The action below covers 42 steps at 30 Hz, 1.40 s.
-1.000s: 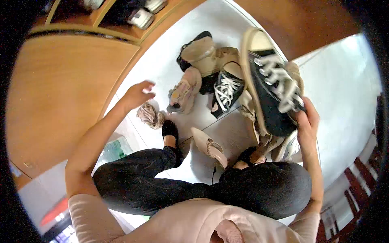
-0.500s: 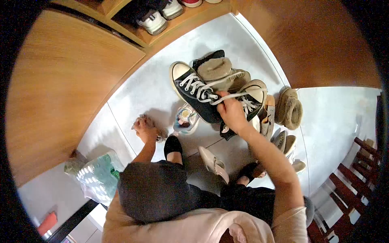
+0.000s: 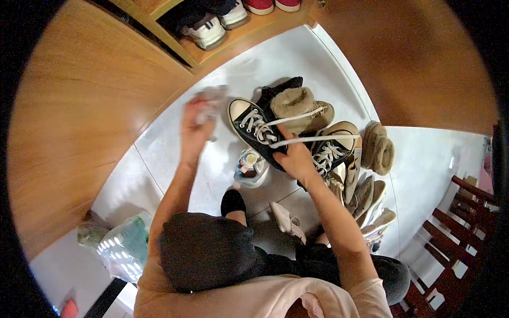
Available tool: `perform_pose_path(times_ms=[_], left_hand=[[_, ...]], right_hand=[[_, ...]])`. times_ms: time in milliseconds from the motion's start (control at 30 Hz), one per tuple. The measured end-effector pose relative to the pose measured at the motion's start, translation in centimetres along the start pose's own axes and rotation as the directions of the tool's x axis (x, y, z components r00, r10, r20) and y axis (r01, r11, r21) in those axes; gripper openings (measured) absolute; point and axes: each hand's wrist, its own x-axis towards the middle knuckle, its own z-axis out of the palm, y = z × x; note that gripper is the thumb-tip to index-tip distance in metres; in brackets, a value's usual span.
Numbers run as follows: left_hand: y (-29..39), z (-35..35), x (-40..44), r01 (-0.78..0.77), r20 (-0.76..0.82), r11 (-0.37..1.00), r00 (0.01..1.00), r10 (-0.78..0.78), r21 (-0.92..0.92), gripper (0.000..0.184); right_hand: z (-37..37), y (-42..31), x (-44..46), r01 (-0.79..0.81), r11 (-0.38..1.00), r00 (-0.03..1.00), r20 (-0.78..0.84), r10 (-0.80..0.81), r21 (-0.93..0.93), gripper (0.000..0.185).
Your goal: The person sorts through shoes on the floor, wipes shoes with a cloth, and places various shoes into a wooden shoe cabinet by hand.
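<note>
My right hand [image 3: 297, 163] grips a sneaker [image 3: 246, 121] at twelve o'clock; my left hand [image 3: 194, 123] clutches a blurred cloth [image 3: 213, 104] at ten.

L hand [image 3: 196, 124] now up off floor [image 3: 265, 58] w/ crumpled cloth [image 3: 212, 102], nr sneaker toe [image 3: 239, 109].

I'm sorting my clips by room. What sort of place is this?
Probably a home entryway, judging by the wooden shoe cabinet with white sneakers inside, the fur-lined boots on the tiled floor, and the black canvas sneaker in the right hand.
</note>
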Motion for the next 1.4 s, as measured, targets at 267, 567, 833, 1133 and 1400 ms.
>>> perform_pose_path(times_ms=[267,567,833,1133,1400], left_hand=[[-3.0,5.1,1.3,-0.293,0.221,0.876,0.950,0.221,0.384,0.030],[-8.2,-3.5,0.3,0.533,0.191,0.720,0.842,-0.505,-0.445,0.039],[4.9,3.6,-0.2,0.524,0.334,0.568,0.849,-0.410,-0.635,0.044],[9.4,-3.8,2.8,0.313,0.117,0.728,0.944,-0.308,-0.610,0.050],[7.0,-12.1,2.7,0.233,-0.137,0.701,0.893,-0.428,-0.674,0.058]], right_hand=[[2.4,0.7,-0.9,0.093,0.994,0.978,-0.194,-0.080,0.058,0.064],[3.7,3.9,-2.9,0.091,0.834,0.971,-0.235,0.047,0.544,0.049],[2.2,-3.9,-4.0,0.327,0.857,0.918,-0.351,-0.187,0.398,0.061],[-8.5,-9.3,-4.4,0.498,0.858,0.843,0.161,-0.513,0.127,0.022],[-5.2,-7.0,0.7,0.262,0.854,0.955,-0.248,-0.163,0.449,0.023]])
